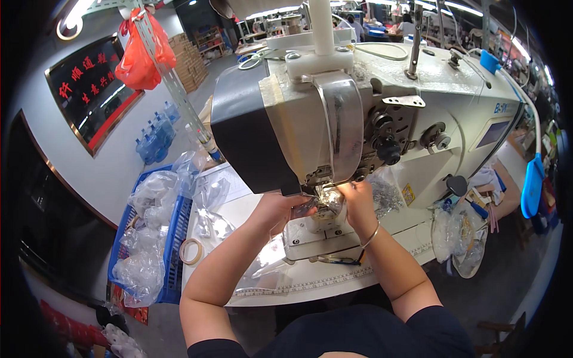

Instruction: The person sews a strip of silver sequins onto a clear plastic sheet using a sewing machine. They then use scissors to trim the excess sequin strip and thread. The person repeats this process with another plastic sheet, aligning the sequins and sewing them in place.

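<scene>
Clear plastic (305, 207) held up to the machine (373, 101) for stitching

You have the plastic at the machine's stitching area, above the surface (331, 290) and set back from its near edge. Your left hand (277, 210) pinches it, thumb and fingers closed, on the side toward the surface's left end. Your right hand (360, 200) is opposite, fingers curled close beside the shiny metal parts (334, 201); whether they also grip the plastic, I cannot tell.

The step in hand looks like lining up or guiding the piece for stitching. Glare hides the needle, so I cannot tell whether sewing is under way. The next move seems to call for a flat, steady feed: hold the edge true with your left fingers, support the far side with your right, and leave both sets of fingertips clear of the needle's path.

Toward the near edge, a clear sheet (265, 277) lies partly over the ruler (316, 281); whether it joins your piece is unclear. A small tool (337, 260) lies just inside that edge. At the left edge sits a tape roll (191, 251), with a blue crate (178, 244) of film beyond.
</scene>
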Motion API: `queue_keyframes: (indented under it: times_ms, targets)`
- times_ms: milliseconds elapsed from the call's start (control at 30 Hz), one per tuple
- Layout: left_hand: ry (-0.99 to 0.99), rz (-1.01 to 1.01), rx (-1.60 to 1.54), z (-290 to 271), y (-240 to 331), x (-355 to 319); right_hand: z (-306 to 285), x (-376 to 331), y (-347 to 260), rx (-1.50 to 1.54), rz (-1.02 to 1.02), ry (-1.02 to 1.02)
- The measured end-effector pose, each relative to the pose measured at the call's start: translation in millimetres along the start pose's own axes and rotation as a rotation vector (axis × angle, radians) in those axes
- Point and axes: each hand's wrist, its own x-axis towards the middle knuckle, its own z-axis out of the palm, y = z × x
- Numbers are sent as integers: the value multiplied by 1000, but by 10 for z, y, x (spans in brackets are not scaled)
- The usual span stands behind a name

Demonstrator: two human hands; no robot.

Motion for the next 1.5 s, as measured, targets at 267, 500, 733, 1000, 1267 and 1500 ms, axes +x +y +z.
queue_keyframes:
  times_ms: [267,500,733,1000,1267,1500]
  targets:
    - [11,-15,7,6,23,-14,-21,-8,-118,96,170,-65]
    - [17,-43,28,42,72,-28,-45,15,-408,-244,164,-285]
    - [-3,-53,-59,13,56,-74,-43,14,-360,-387,28,-250]
    - [27,-21,-101,-29,-19,-33,15,11,-436,-417,16,-244]
    - [62,4,-111,23,-27,-22,-27,79,-333,-397,-5,-208]
    - [107,-25,-80,47,-1,-53,-11,78,-306,-317,-7,-228]
